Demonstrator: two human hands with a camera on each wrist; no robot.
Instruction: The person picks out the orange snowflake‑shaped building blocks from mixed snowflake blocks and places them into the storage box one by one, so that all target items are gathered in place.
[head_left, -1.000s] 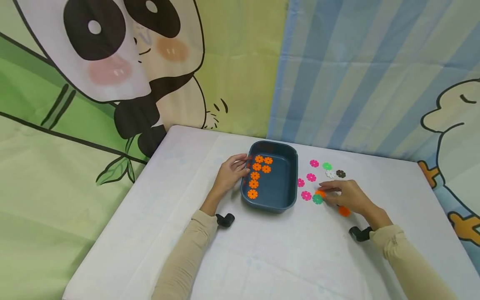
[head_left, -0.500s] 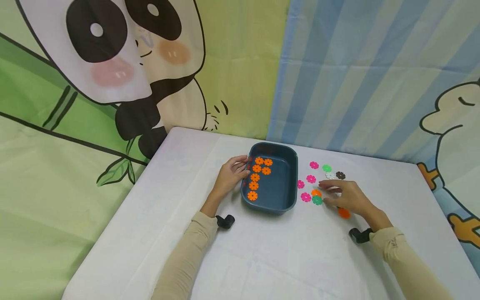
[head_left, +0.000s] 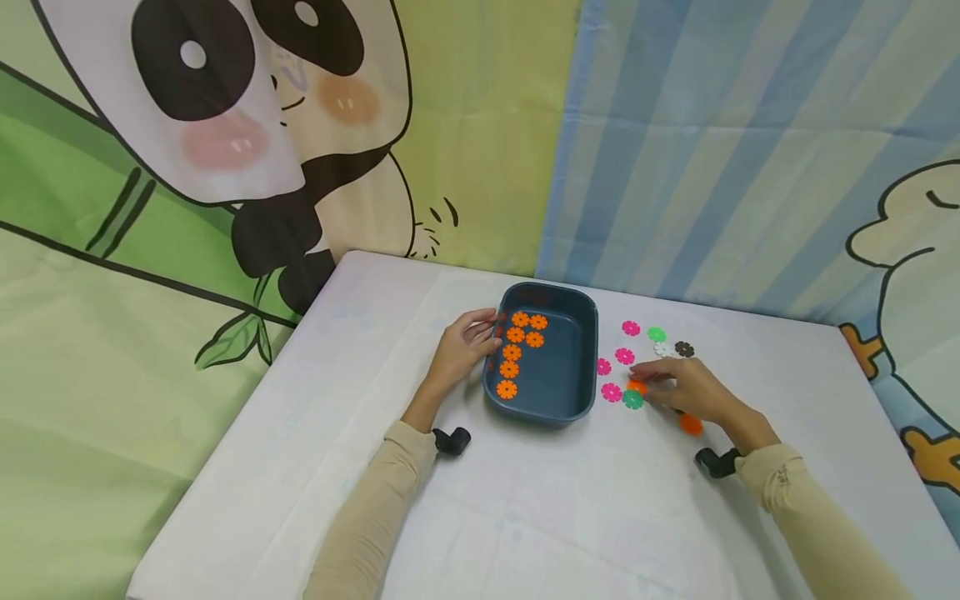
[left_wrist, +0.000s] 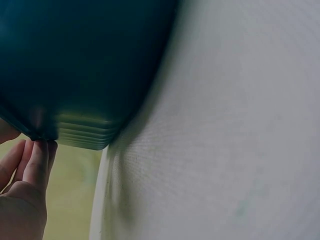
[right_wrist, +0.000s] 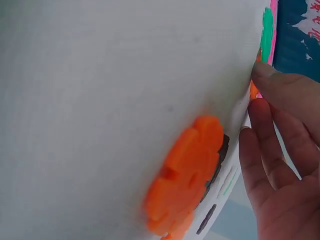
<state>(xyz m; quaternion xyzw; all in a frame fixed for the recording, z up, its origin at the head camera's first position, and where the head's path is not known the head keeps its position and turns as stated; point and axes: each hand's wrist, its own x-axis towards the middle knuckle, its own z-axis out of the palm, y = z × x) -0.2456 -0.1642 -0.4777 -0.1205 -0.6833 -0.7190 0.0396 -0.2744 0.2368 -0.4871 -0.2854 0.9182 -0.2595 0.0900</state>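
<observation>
At the left rim of a dark blue tray (head_left: 558,367), my left hand (head_left: 459,346) holds the edge with fingertips and thumb. The left wrist view shows the fingers (left_wrist: 36,165) against the rim from below. Several orange flower-shaped discs (head_left: 512,352) lie in the tray along its left side. My right hand (head_left: 690,390) is over the table right of the tray. Its thumb and fingertips are at an orange flower disc (head_left: 637,387), partly hidden by them; the right wrist view shows a gap between the tips. A green disc (head_left: 633,399) lies just in front of it.
Several pink discs (head_left: 625,356) lie right of the tray. Behind the right hand are a light green disc (head_left: 657,334), a white disc (head_left: 663,350) and a dark brown disc (head_left: 684,349). More orange discs (right_wrist: 185,175) lie under the right wrist. A printed curtain (head_left: 480,133) hangs behind the table.
Half a second ago the orange disc lay in fuller view beside the right fingertips; now they have shifted slightly left and cover part of it. The left hand and tray stay put.
</observation>
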